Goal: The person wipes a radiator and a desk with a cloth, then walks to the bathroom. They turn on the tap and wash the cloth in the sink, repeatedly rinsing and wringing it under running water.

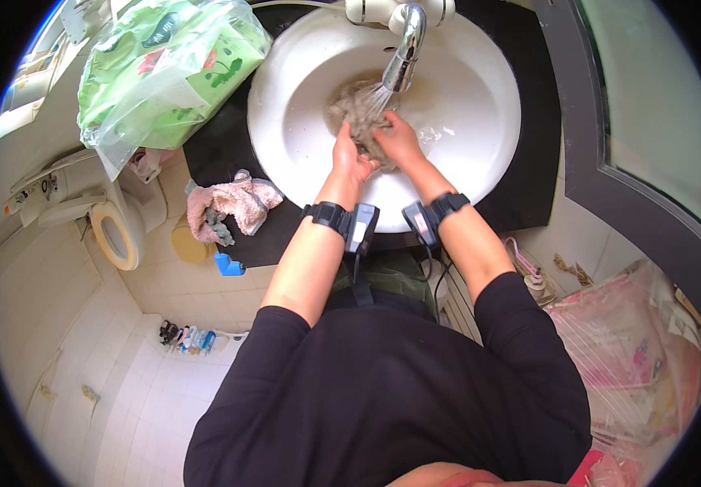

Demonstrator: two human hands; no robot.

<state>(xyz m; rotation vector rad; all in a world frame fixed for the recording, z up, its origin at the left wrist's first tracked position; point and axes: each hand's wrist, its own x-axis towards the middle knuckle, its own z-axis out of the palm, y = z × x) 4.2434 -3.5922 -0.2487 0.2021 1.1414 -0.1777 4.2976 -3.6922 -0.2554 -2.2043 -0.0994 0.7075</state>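
A wet grey-brown cloth (356, 106) lies bunched in the white oval washbasin (472, 152), partly in murky water. From the chrome faucet (404, 64) a spray of water falls onto it. My left hand (352, 157) is cupped around the near left part of the cloth, thumb up and fingers curled beneath. On the right side, my right hand (400, 141) grips the cloth between thumb and fingers, just below the spray. Some of my fingertips are hidden by the cloth. Both wrists carry strapped black devices.
The basin is set in a black countertop (527, 182). A pink and grey towel (235, 207) lies crumpled at its left edge, behind it a green plastic-wrapped package (168, 73). A toilet (116, 234) stands at left. Plastic-covered items (624, 347) are at right, below a grey-framed glass panel (655, 91).
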